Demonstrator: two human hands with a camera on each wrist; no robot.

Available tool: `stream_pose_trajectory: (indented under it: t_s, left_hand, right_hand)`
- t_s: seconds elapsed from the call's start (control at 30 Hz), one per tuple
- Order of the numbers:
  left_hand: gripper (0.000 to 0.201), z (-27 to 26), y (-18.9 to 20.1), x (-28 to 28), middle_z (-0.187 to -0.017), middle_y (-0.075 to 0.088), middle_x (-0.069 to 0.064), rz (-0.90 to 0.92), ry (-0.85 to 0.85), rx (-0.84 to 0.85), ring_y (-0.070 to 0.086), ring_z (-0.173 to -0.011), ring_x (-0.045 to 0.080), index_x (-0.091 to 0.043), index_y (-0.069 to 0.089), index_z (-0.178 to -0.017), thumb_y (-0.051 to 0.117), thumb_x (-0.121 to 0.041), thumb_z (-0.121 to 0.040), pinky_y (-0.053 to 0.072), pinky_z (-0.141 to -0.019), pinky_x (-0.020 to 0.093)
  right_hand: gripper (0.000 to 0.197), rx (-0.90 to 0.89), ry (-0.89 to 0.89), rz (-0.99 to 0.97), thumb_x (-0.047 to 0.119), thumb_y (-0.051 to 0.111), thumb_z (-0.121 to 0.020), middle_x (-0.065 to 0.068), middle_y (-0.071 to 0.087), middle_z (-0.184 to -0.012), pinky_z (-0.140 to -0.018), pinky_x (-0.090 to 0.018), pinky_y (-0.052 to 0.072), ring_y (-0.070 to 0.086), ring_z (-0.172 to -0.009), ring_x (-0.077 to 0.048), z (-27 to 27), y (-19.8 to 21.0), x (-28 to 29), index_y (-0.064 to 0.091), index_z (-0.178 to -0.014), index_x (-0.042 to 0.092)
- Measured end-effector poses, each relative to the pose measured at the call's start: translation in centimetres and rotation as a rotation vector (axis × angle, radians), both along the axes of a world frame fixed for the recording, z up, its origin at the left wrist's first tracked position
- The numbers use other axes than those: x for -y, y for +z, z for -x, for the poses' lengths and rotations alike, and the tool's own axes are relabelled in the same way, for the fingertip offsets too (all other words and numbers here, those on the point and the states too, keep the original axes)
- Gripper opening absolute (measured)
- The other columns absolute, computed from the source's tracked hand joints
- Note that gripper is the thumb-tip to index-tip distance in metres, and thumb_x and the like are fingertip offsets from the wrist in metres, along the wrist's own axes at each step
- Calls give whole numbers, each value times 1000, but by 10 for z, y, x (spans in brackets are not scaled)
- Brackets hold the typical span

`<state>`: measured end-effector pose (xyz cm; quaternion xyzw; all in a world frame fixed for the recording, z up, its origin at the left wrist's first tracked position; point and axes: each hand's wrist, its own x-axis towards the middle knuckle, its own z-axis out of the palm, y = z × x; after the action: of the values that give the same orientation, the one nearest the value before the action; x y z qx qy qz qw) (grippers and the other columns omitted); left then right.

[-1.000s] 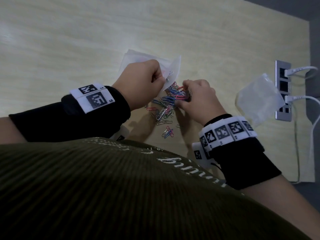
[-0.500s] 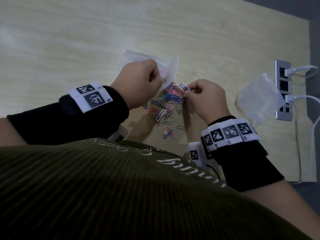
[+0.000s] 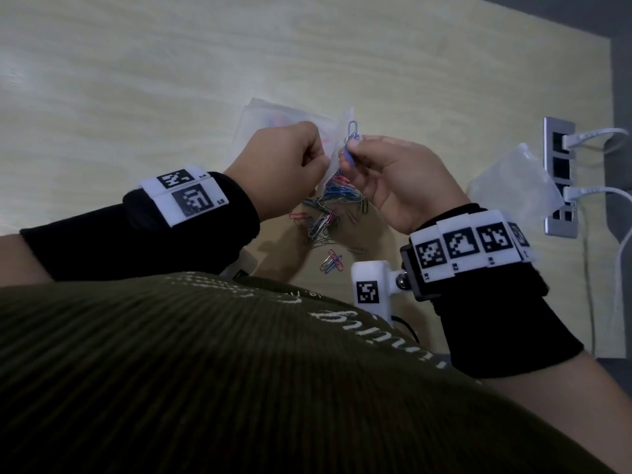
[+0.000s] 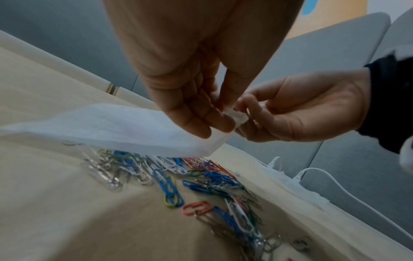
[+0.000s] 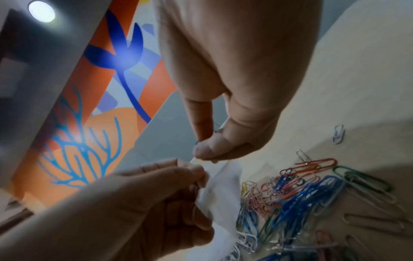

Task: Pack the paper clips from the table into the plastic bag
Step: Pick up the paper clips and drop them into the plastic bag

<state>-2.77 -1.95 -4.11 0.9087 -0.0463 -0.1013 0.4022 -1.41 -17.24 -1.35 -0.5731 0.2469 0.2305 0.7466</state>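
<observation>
**Above the clip pile: both hands meet at bag mouth**

Over the table (image 3: pixel 136 80), your left hand (image 3: pixel 284 165) is raised w/ fingers curled, grip closed on the edge of the plastic bag (image 3: pixel 270 114); the rest of the bag sags away from it, low over the table. Your right hand (image 3: pixel 393 176) sits just beside it, thumb and forefinger pinching blue paper clips (image 3: pixel 352 138) right at the bag's edge. Cannot tell whether those clips are inside the mouth. Faint pink shows through the bag wall in head view.

Loose pile of paper clips (image 3: pixel 328 213) lies on the table directly below and between both hands: blue, red, green, silver, white. A few strays (image 3: pixel 331 261) lie nearer your body, apart from the main pile.

Second plastic bag (image 3: pixel 513 189) lies to your right, next to a metal socket strip (image 3: pixel 561 176) w/ two white cables (image 3: pixel 595 135) plugged in.
</observation>
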Motion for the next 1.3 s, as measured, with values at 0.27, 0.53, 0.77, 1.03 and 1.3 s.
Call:
stream_pose_trajectory:
  t_s: [0.27,0.53,0.77,1.03,1.3]
  left_hand:
    - [11,0,-2,-3,-71,66,1,-8,32,28,55,-66,19,-18,50,-77,53,-20,-88,35,-59,26]
    - [12,-7,2,-11,-75,63,13,-2,200,19,55,-73,30,-8,52,-85,45,-17,-89,38,-66,38]
    - [9,-8,2,-20,-72,57,6,4,243,-31,50,-72,27,-12,49,-84,45,-18,-88,32,-60,33]
    - [15,-6,1,-21,-80,67,14,14,239,-26,59,-77,32,-6,54,-87,46,-18,-88,47,-69,39]
    - [15,-4,0,-19,-76,68,15,30,195,-16,62,-75,34,-5,54,-84,46,-18,-88,50,-71,44]
  right_hand:
    - [10,24,159,248,-4,48,-94,-14,62,-78,-58,-21,59,67,-71,-19,-3,6,-9,58,-97,-3]
    - [14,220,219,628,7,53,-89,-1,63,-80,-71,-34,57,63,-67,-14,-17,-13,-4,63,-85,17]
    - [42,339,777,1306,36,67,-86,-8,44,-123,-90,-34,42,45,-114,-28,-3,-46,-1,55,-123,21]
    - [12,414,652,1309,21,65,-86,-6,64,-100,-81,-30,48,60,-94,-25,-7,-51,4,67,-97,16]
    - [10,241,323,824,15,73,-80,6,58,-60,-68,-35,55,57,-60,-14,-9,-36,14,67,-74,20]
